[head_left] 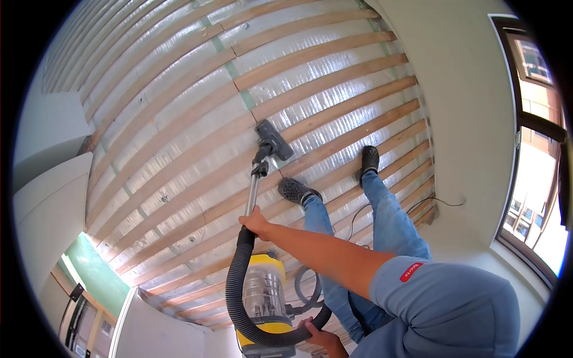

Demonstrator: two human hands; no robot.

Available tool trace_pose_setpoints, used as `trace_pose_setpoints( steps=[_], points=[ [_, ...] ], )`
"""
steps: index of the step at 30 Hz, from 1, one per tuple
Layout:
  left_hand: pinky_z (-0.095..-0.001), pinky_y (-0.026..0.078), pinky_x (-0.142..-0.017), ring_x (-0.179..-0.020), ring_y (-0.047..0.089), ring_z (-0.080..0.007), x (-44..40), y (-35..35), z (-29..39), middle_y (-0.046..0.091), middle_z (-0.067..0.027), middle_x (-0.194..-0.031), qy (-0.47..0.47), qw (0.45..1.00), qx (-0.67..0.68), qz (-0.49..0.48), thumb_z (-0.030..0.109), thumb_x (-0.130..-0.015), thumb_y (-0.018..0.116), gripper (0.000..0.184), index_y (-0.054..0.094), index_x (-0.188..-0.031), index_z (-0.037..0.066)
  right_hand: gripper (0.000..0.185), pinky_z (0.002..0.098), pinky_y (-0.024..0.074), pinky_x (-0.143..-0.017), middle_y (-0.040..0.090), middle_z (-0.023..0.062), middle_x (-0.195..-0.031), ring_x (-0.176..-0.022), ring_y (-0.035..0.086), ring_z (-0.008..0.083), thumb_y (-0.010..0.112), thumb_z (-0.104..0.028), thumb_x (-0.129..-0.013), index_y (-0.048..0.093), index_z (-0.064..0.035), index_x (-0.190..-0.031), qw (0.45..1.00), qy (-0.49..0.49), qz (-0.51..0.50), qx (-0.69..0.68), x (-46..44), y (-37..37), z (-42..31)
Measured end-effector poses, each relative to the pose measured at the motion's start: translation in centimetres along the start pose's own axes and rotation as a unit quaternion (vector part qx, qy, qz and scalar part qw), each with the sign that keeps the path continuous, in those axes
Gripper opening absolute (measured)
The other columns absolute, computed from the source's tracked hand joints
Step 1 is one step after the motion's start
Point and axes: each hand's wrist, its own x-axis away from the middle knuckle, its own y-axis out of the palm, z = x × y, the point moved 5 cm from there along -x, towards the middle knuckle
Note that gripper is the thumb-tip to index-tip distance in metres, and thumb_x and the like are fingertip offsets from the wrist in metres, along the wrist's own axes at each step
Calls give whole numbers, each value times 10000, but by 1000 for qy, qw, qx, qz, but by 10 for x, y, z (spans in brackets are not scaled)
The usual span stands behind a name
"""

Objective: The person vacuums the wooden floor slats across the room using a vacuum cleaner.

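Observation:
My right hand (255, 224) reaches out on a bare forearm and is closed round the handle end of a vacuum cleaner wand (253, 190). At the wand's far end, a dark grey floor nozzle (274, 141) rests across the wooden battens. A ribbed black hose (234, 286) runs from below my right hand in a curve towards the bottom. There my left hand (322, 337), partly cut off by the frame edge, has its fingers wrapped round the hose. Beside the hose stands the yellow and clear vacuum cleaner body (262, 292).
Long wooden battens (334, 65) cover the floor over shiny silver foil (334, 89). My feet in dark clogs (296, 190) stand on them. A thin black cable (439, 200) lies near the right wall (465, 149), which has a window (531, 143). White panels (51, 197) stand at left.

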Motion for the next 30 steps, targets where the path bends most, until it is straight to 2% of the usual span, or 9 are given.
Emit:
trace_pose_setpoints(
  steps=[3,6,11,17,19,21,22,26,30],
  points=[
    [-415,429,-993,-995,540,-234,8,-1,1,550,-116,-985,-16,999,36,1,109,-954,553,197,516,-1113,0,695,448,540,-597,550,191,-1077,-825,610,271,668,-212,-837,268,-44,-1380,999,9,-20,-44,25,24,-5],
    [-416,419,-1027,-1016,554,-236,9,10,9,574,-108,-1035,-7,997,41,-65,77,-936,570,217,525,-1137,9,340,396,565,-602,574,131,-842,-699,634,236,620,-116,-837,455,0,-1111,987,-88,-8,-136,22,24,-21],
    [-412,414,-1042,-1039,560,-233,10,26,21,591,-115,-1068,-24,993,72,-91,47,-913,598,263,533,-1166,17,347,352,555,-633,587,144,-891,-685,647,239,635,-116,-838,445,0,-1104,966,-123,19,-225,83,28,-63],
    [-387,429,-1029,-1037,583,-224,2,30,20,624,-117,-1066,-36,990,53,-127,30,-887,652,318,543,-1184,2,472,425,512,-870,615,187,-986,-954,637,304,663,-228,-828,424,-6,-1168,975,-191,109,-43,20,11,-83],
    [-385,444,-1010,-1019,601,-225,5,25,16,647,-116,-1053,-93,984,42,-147,18,-862,691,380,544,-1213,1,487,423,543,-773,615,185,-978,-853,651,288,681,-215,-805,433,1,-1165,974,-194,117,-11,-7,-9,-103],
    [-392,480,-954,-985,638,-261,-4,19,3,667,-147,-1030,-90,984,39,-147,90,-805,780,468,567,-1209,-16,461,413,551,-647,612,170,-932,-740,649,264,692,-179,-786,461,12,-1137,993,-82,-20,-84,-18,-19,-128],
    [-375,499,-908,-952,635,-239,-6,16,-3,668,-119,-1027,-99,984,-12,-149,116,-799,814,422,613,-1142,-27,411,385,530,-544,603,150,-877,-652,631,236,704,-159,-767,510,20,-1083,984,-112,-1,-142,-25,-18,-132],
    [-339,519,-854,-928,632,-201,-10,36,-10,671,-92,-1025,-107,978,-72,-162,133,-815,832,359,659,-1075,-44,444,403,537,-812,659,194,-977,-885,660,297,718,-184,-750,556,55,-1087,966,-187,108,-143,-42,-4,-131],
    [-352,524,-863,-948,648,-242,-22,44,-4,671,-155,-1080,-70,978,-125,-155,200,-789,863,514,638,-1154,-83,369,387,530,-697,636,149,-876,-771,630,243,717,-163,-744,553,26,-1016,948,-235,178,-117,-71,-67,-181]
  ],
)
